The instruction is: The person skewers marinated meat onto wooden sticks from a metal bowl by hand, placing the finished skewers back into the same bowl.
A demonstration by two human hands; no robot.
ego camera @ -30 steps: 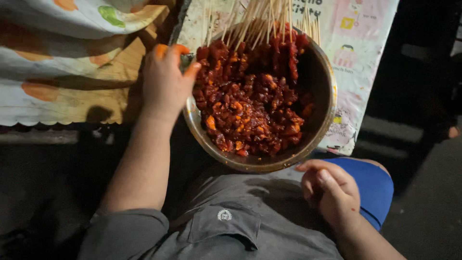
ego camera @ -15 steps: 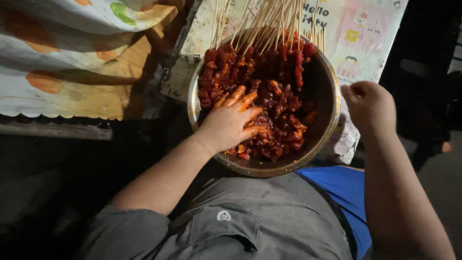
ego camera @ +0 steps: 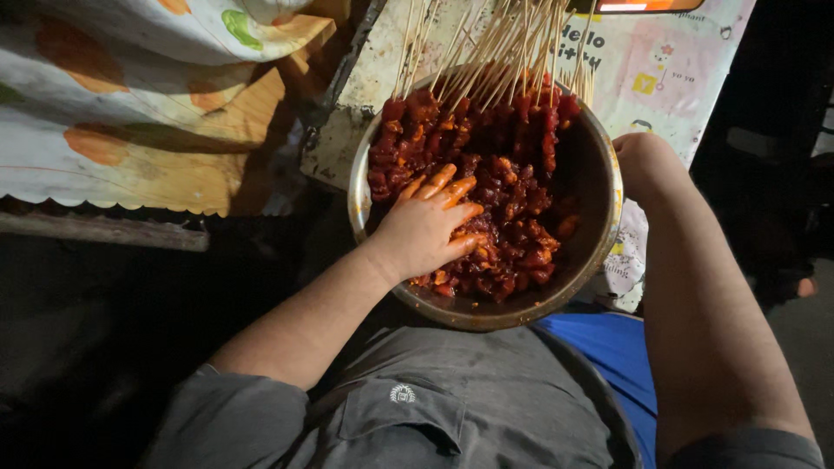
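I see one screen, a thin orange-lit strip cut off by the top edge, right of centre. Below it lies a pale printed sheet with pink and yellow cartoon panels, upper right.

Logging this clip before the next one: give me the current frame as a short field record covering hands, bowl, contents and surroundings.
left hand: inside the bowl, fingers spread on the marinated meat, sauce on fingertips
right hand: at the bowl's right rim, grip unclear
bowl: round metal, on the person's lap
marinated meat: red-sauced chunks filling the bowl
skewers: wooden sticks, loaded ends in the bowl, far side
patterned cloth: upper left
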